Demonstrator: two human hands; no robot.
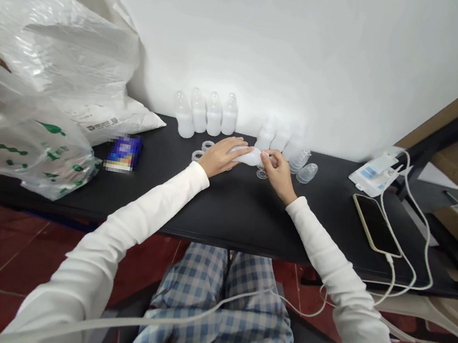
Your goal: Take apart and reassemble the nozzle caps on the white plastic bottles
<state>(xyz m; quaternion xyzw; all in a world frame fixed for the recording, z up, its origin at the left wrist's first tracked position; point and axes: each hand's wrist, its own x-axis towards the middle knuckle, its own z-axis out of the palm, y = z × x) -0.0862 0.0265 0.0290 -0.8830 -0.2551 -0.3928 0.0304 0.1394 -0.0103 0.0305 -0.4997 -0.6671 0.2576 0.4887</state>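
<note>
At frame centre, left hand (221,157) and right hand (278,174) both grip a smooth, translucent white plastic bottle (248,155) above the matte black surface (232,207).

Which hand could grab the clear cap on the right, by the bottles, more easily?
Probably the right hand: it is nearer the clear cap and only its fingertips touch the bottle at its end. The left hand wraps the bottle's body, farther away.

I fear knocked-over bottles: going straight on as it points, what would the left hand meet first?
The left hand already grips the white bottle; straight beyond that, it would probably meet the cluster of bottles further back, though depth is unclear.
</note>
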